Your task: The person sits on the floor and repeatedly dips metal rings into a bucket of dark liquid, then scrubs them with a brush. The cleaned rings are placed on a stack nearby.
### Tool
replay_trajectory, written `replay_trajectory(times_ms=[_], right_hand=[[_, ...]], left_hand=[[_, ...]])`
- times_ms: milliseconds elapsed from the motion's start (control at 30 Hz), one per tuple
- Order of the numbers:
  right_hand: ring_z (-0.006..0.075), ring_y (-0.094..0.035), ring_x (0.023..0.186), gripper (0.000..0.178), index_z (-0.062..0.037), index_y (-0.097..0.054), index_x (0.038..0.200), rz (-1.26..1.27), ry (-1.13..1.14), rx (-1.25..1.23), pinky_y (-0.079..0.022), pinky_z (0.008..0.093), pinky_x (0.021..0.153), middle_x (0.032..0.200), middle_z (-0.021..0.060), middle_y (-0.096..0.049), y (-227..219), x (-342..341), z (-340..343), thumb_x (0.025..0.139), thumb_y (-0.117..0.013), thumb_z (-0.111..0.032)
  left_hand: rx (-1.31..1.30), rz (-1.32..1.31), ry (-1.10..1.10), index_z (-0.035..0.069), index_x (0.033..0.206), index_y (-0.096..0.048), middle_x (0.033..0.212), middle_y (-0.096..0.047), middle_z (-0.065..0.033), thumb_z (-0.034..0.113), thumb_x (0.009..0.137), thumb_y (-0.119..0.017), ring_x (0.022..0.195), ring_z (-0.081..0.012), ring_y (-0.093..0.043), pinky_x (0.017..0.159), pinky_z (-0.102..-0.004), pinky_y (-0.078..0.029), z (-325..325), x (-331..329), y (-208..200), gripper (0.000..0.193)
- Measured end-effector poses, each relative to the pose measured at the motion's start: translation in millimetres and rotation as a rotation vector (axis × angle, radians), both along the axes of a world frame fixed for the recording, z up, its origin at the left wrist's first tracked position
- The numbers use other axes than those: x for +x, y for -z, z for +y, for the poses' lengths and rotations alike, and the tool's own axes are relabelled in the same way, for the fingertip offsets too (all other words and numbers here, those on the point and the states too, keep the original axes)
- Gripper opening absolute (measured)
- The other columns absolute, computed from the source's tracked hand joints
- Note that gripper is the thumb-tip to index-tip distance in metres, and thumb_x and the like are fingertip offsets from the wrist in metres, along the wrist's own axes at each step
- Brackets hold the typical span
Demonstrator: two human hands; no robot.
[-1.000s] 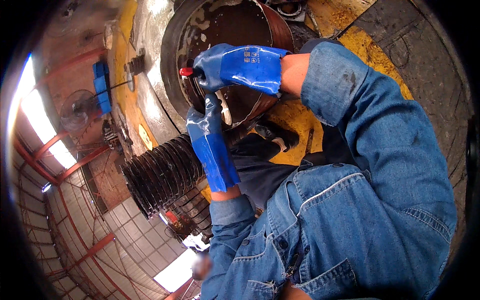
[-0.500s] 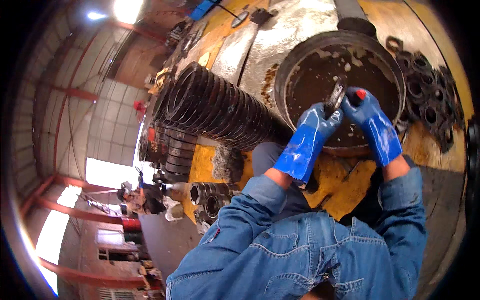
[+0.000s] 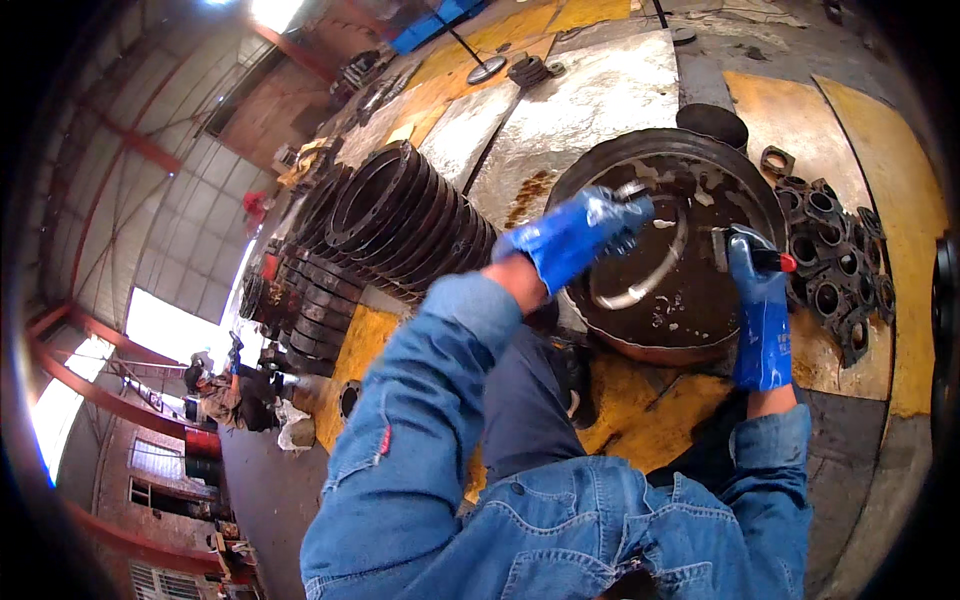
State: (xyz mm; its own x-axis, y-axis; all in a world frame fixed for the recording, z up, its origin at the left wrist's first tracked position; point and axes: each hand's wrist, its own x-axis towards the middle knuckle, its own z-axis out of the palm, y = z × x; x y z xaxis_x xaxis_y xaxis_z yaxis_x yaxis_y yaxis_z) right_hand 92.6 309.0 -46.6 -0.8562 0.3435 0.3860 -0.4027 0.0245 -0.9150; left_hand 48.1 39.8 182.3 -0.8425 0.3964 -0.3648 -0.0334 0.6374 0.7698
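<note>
Two blue rubber gloves cover my hands above a round metal basin [image 3: 668, 352] of dark liquid with pale foam. Over the basin's left side, my left hand [image 3: 600, 225] is closed on a small metal part [image 3: 630, 190], partly hidden by the glove and blurred. Above the right rim, my right hand [image 3: 752, 280] is wrapped round a hand tool [image 3: 773, 261] with a black handle and red end. Its thin head points left over the liquid; its exact kind is unclear. A curved pale streak of foam lies between the hands.
Several dark flanged metal rings [image 3: 828, 298] lie piled right of the basin. To its left, large dark rings [image 3: 400, 215] form a long row. A dark round pot [image 3: 712, 124] touches the far rim. Farther left, another person [image 3: 240, 395] is bent low. A stand base [image 3: 487, 70] is at the back.
My hands, close together over the basin before, have come apart. The left moved left with the metal part; the right moved right and nearer with the tool. My view has tilted.
</note>
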Motion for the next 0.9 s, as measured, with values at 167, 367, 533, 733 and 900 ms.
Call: replay_trajectory(times_ms=[167,367,533,733,900], right_hand=[[0.0119,-0.068,0.093,0.026,-0.0016,-0.073,0.116,-0.041,0.104,-0.066,-0.056,0.0303,0.087,0.103,0.0051,-0.074,24,-12,17,0.094,-0.073,-0.015],[0.0138,-0.070,0.092,0.025,-0.0027,-0.074,0.114,-0.217,0.070,0.029,-0.056,0.0304,0.087,0.102,0.0064,-0.075,18,-9,-26,0.091,-0.074,-0.015],[0.0140,-0.070,0.091,0.025,-0.0028,-0.074,0.113,-0.232,0.013,0.020,-0.056,0.0305,0.088,0.102,0.0069,-0.075,17,-10,-46,0.092,-0.074,-0.015],[0.0133,-0.071,0.092,0.025,-0.0059,-0.075,0.113,-0.342,0.008,0.127,-0.056,0.0295,0.088,0.103,0.0063,-0.076,12,-9,-63,0.091,-0.075,-0.017],[0.0145,-0.072,0.091,0.023,-0.0048,-0.074,0.113,-0.335,-0.042,0.052,-0.057,0.0304,0.087,0.103,0.0071,-0.076,1,-2,-79,0.093,-0.074,-0.016]], left_hand=[[-0.279,0.343,-0.020,0.006,0.109,-0.078,0.070,-0.072,-0.0086,0.046,0.090,-0.078,0.060,-0.0152,-0.068,0.060,-0.0312,-0.056,-17,-32,-87,0.045],[-0.516,0.702,-0.086,0.007,0.115,-0.075,0.069,-0.070,-0.0086,0.056,0.088,-0.076,0.060,-0.0135,-0.066,0.060,-0.0314,-0.053,-116,-27,-220,0.057],[-0.787,0.930,-0.207,0.006,0.116,-0.073,0.069,-0.068,-0.0090,0.055,0.089,-0.075,0.061,-0.0149,-0.065,0.059,-0.0330,-0.051,-194,-27,-263,0.056],[-1.248,0.895,-0.266,0.006,0.111,-0.075,0.103,-0.072,-0.0246,0.069,0.086,-0.065,0.099,-0.0405,-0.071,0.085,-0.0479,-0.055,-264,-65,-232,0.069],[-1.259,0.740,-0.234,0.011,0.113,-0.075,0.110,-0.074,-0.0194,0.074,0.086,-0.061,0.104,-0.0369,-0.071,0.088,-0.0471,-0.055,-304,-70,-209,0.070]])
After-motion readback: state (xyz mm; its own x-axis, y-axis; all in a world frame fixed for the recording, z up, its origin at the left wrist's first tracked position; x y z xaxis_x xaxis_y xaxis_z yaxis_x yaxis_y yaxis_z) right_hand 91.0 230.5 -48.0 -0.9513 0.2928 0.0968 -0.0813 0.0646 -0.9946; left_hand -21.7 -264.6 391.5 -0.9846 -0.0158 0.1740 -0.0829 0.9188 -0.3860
